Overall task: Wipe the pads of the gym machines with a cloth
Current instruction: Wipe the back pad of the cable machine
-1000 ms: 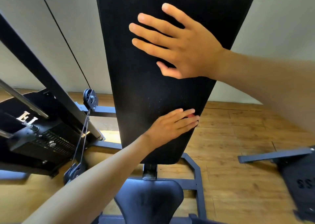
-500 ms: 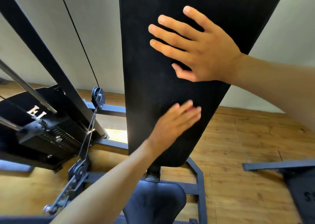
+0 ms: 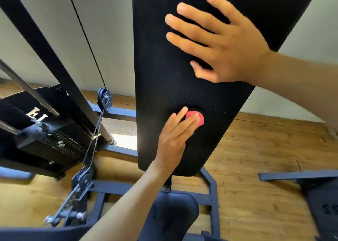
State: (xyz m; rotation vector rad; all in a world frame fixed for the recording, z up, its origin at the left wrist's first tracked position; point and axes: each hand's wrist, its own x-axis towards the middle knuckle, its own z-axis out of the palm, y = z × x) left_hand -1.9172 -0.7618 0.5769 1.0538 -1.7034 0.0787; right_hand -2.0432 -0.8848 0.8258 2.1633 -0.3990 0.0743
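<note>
Two hands are being seen: one left hand [image 3: 173,140] and one right hand [image 3: 225,44]. One red cloth [image 3: 196,119] is being counted. Two black pads are being shown on the near machine: one long back pad [image 3: 164,76] and one seat pad [image 3: 172,215]. Two pulleys are being counted, one upper pulley [image 3: 104,98] and one lower pulley [image 3: 84,179]. One cable [image 3: 86,33] is being seen.
</note>
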